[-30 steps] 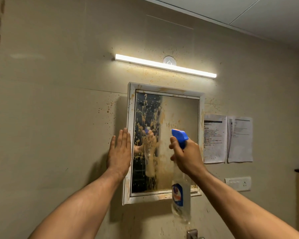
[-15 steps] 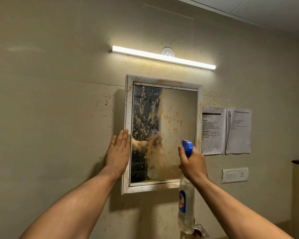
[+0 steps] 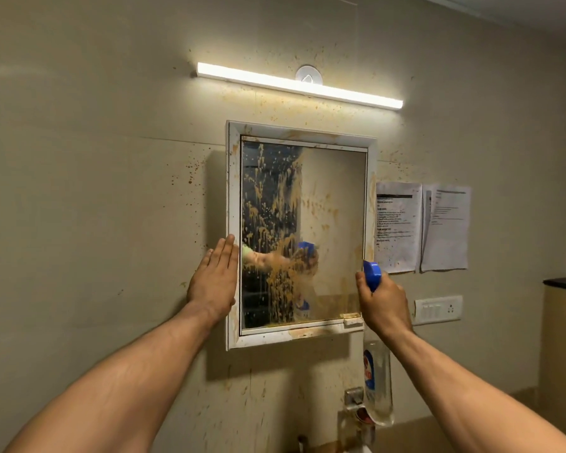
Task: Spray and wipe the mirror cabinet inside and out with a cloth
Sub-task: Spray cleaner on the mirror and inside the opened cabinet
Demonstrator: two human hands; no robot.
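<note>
Right grip (image 3: 384, 302) round bottle (image 3: 378, 384); fill unclear

Round the mirror cabinet (image 3: 334, 207): the light (image 3: 299, 85) at twelve o'clock, papers (image 3: 397, 227) at three, spray bottle (image 3: 377, 387) at four, left hand (image 3: 214, 279) at nine.

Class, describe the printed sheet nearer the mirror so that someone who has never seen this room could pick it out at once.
Find the stained mirror cabinet under the strip light. Two paper sheets hang to its right. Yours is the sheet nearest the frame, with a black bar heading and denser print than its paler neighbour.
</note>
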